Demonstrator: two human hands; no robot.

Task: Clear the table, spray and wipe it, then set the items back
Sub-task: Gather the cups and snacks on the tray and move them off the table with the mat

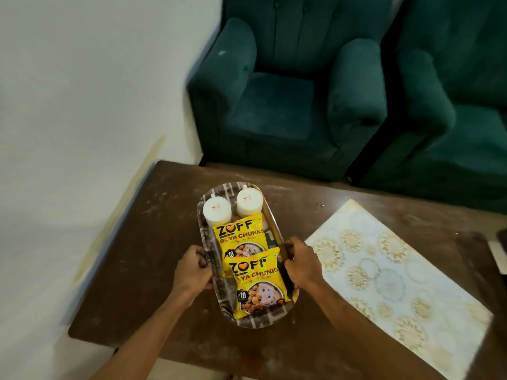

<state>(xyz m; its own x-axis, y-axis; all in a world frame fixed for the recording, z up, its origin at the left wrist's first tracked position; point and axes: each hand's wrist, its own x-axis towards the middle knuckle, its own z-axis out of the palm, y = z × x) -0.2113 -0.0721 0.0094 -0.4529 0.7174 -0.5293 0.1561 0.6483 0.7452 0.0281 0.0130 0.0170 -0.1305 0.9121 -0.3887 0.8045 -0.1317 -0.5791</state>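
An oval patterned tray (219, 192) is over the left half of the brown, dusty table (153, 264). My left hand (193, 268) grips its left rim and my right hand (300, 263) grips its right rim. On the tray lie two yellow Zoff soya chunks packets, one at the tray's middle (241, 235) and one nearer me (256, 283) that overlaps it. Two white cups (216, 211) (249, 200) stand upside down at the tray's far end. Whether the tray touches the table I cannot tell.
A white mat with gold flower prints (384, 270) lies on the table's right half. A dark object (500, 248) pokes in at the right edge. Two green armchairs (288, 86) (461, 105) stand behind the table. A pale wall (82, 105) runs along the left.
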